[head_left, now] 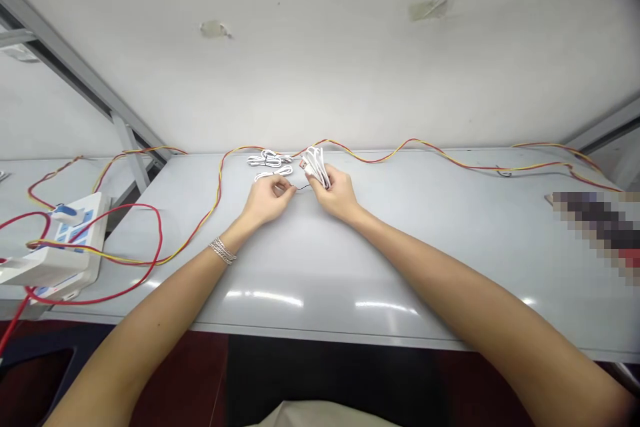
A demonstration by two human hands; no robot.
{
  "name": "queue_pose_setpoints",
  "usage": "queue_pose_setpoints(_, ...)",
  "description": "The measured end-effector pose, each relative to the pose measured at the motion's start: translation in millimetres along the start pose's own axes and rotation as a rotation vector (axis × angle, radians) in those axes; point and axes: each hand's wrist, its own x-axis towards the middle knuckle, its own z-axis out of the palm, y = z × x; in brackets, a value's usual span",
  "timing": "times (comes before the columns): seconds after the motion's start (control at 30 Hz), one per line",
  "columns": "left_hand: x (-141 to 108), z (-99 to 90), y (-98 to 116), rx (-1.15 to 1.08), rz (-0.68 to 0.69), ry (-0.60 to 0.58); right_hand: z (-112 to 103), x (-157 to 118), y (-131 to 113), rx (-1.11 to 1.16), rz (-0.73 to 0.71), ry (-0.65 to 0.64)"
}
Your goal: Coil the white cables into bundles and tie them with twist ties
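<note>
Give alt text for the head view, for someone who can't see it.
The right hand holds a coiled white cable above a grey table, while the left hand pinches a thin black tie reaching toward it. Two more white coils lie just beyond the left hand. A red-and-yellow wire winds along the back; a power strip sits at left.

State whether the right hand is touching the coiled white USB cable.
Touching. The head view shows the right hand gripping the coiled white USB cable, thumb and fingers pressed against its loops.
</note>
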Motion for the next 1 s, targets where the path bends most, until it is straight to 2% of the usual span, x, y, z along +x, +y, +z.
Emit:
queue_pose_setpoints(0.13,0,-1.6,1,0.024,0.001,-0.035,-2,1,0,-0.012,0.062,0.073)
queue_pose_setpoints(0.37,-2,-1.4,4,-0.03,0.053,-0.06,0,2,2,-0.044,0.064,0.009)
queue_pose_setpoints(0.57,-7,4.7,11,-0.385,0.138,-0.161,1,-4,0,-0.097,-0.137,-0.196)
queue_pose_setpoints(0.7,-7,6.5,10,-0.438,0.183,-0.134,0,-6,-4,-0.089,-0.195,-0.321)
queue_pose_setpoints(0.9,-8,7.7,8,-0.521,0.067,-0.089,3,-7,-11,-0.06,-0.207,-0.456)
queue_pose_setpoints(1.0,-10,7.5,12,-0.5,0.075,-0.098,5,-6,-11,-0.092,-0.192,-0.476)
